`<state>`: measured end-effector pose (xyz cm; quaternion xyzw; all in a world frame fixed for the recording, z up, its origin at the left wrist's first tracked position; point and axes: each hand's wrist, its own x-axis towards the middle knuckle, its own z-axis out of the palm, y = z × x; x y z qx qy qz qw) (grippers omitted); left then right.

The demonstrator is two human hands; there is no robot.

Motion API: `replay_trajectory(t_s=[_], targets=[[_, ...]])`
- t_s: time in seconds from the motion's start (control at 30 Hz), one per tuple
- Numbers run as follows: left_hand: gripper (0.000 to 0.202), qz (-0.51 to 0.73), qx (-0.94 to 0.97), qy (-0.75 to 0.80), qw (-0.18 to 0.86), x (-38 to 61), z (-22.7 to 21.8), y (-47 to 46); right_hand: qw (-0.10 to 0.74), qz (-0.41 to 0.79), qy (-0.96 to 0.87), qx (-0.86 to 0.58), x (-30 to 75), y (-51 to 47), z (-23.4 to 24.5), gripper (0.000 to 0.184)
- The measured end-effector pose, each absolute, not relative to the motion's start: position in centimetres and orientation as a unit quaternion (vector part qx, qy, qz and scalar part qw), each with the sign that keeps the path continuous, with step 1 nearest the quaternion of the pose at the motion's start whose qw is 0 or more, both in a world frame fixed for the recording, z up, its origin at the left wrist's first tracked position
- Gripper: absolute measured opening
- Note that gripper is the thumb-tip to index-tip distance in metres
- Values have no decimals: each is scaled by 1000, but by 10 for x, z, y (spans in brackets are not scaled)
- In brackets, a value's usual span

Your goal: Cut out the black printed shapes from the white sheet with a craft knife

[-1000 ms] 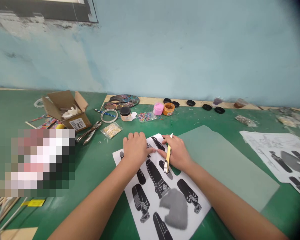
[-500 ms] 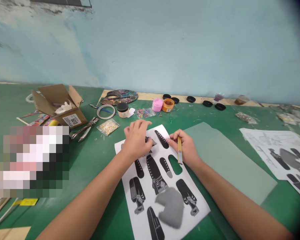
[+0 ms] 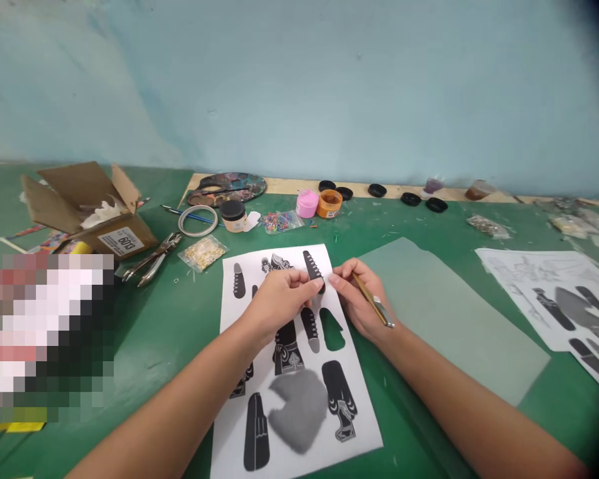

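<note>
A green table (image 3: 180, 319) met a pale blue wall (image 3: 329, 100); the far-left box (image 3: 122, 241) read "60pcs". On the near printed sheet (image 3: 367, 426), the left hand (image 3: 279, 299) pinched a black shape (image 3: 313, 269); the right hand (image 3: 359, 303) gripped a knife (image 3: 374, 303).

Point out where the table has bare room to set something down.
Bare green mat lies between the pliers and the printed sheet; the pale green sheet beside the right hand, which grips a craft knife, is bare too. The far edge is crowded: cardboard box, palette, paint jars, lids.
</note>
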<state>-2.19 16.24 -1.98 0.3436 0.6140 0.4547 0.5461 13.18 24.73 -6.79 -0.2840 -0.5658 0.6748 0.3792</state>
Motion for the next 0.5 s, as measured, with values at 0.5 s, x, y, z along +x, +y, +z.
replay_trajectory(t_s=[0.5], targets=[[32, 465, 261, 557, 637, -23, -17, 162, 354, 651, -616, -268, 133, 248, -68, 34]])
